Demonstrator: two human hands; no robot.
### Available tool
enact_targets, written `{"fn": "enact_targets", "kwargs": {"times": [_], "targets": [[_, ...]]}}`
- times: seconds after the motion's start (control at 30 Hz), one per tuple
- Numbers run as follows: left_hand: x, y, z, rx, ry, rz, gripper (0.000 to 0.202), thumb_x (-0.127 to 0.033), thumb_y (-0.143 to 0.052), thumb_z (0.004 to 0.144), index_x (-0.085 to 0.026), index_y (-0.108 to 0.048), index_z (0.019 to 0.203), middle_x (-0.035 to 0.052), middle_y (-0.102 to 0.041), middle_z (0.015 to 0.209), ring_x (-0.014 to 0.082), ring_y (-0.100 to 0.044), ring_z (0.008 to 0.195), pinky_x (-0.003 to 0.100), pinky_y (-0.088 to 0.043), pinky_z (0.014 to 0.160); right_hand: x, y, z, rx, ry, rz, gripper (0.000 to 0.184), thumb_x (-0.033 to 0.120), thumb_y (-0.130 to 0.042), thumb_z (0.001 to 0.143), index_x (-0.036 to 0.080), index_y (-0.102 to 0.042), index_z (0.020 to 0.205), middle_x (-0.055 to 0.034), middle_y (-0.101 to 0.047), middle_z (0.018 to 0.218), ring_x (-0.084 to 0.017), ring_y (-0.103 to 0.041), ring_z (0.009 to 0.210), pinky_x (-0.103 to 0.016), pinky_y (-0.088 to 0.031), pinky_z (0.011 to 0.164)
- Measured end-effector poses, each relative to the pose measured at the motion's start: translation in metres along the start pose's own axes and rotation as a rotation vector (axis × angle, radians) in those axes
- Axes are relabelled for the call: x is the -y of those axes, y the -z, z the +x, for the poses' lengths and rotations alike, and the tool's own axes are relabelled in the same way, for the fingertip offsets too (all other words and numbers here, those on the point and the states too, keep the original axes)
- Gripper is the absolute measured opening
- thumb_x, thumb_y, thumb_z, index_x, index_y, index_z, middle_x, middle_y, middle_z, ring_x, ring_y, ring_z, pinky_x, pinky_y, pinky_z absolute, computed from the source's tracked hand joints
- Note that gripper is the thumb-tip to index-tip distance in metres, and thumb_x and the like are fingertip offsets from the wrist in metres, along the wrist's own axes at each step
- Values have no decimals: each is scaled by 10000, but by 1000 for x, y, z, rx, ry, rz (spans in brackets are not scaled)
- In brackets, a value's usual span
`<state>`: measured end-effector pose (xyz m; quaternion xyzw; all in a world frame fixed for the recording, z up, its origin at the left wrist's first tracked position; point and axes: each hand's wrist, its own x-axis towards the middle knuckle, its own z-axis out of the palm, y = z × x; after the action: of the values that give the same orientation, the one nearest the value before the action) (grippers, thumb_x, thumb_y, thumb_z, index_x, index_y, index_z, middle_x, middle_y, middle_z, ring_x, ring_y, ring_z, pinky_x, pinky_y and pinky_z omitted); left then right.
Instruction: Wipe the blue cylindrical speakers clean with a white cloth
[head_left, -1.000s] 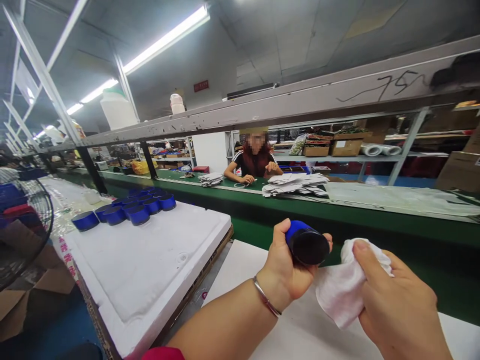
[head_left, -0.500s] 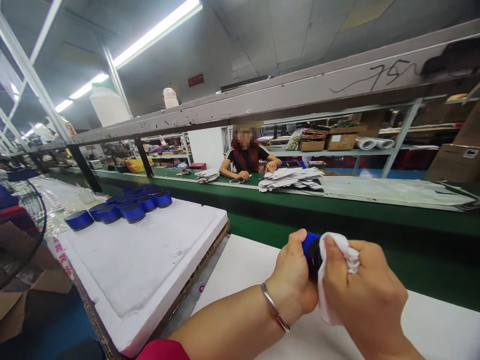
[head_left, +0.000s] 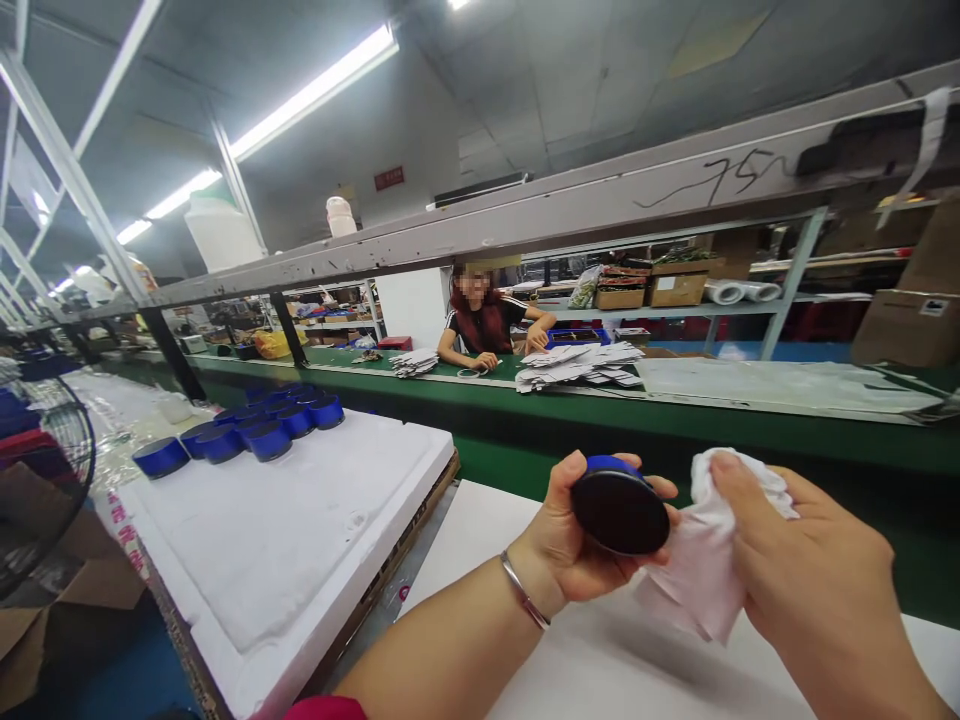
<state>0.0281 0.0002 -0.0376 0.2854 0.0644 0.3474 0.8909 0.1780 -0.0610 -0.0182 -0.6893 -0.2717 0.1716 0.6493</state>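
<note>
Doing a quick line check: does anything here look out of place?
A white strip dangles loose from the grey overhead shelf beam at upper right, unlike anything else along it. A handwritten black 75 is scrawled on that beam.

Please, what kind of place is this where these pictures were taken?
Probably a factory assembly workshop: a long green production line runs past a co-worker, rows of blue round pieces sit on a white foam board, and stacked white sheets lie on the line.

The left hand (head_left: 559,545) hides the side of the blue cylinder (head_left: 621,508), and the right forearm (head_left: 847,650) runs off the bottom edge.
</note>
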Motion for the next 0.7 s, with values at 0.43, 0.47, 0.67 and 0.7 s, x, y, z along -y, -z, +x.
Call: {"fn": "enact_targets", "kwargs": {"times": [0.43, 0.47, 0.67, 0.7], "targets": [[-29, 32, 5, 248, -194, 503, 1269, -140, -1171, 441, -379, -526, 1507, 16, -671, 1234, 464, -683, 1486, 680, -433, 1298, 11, -6, -12, 106, -190, 457, 762, 578, -1039, 452, 198, -789, 1064, -79, -759, 916, -246, -666, 700, -310, -550, 489], [-30, 33, 6, 259, -208, 530, 1292, -127, -1174, 430, -386, -515, 1510, 9, -653, 1228, 465, -671, 1502, 675, -452, 1290, 11, -9, -15, 136, -199, 469, 754, 587, -1038, 446, 196, -785, 1038, -81, -757, 903, -248, -671, 696, -316, -564, 499], [-38, 29, 1, 249, -312, 961, 1547, -239, -1242, 420, -399, -373, 1689, 80, -660, 1415, 390, -691, 1433, 640, -542, 1269, 22, -24, -30, 172, -415, 488, 501, 424, -915, 533, 178, -778, 948, -72, -749, 834, -234, -671, 621, -313, -573, 492], [-38, 27, 0, 239, -360, 1056, 1529, -300, -1243, 470, -385, -361, 1716, 106, -663, 1462, 387, -688, 1437, 649, -535, 1290, 23, -25, -30, 154, -436, 484, 478, 395, -910, 549, 176, -778, 953, -71, -749, 827, -234, -671, 615, -311, -571, 491]]}}
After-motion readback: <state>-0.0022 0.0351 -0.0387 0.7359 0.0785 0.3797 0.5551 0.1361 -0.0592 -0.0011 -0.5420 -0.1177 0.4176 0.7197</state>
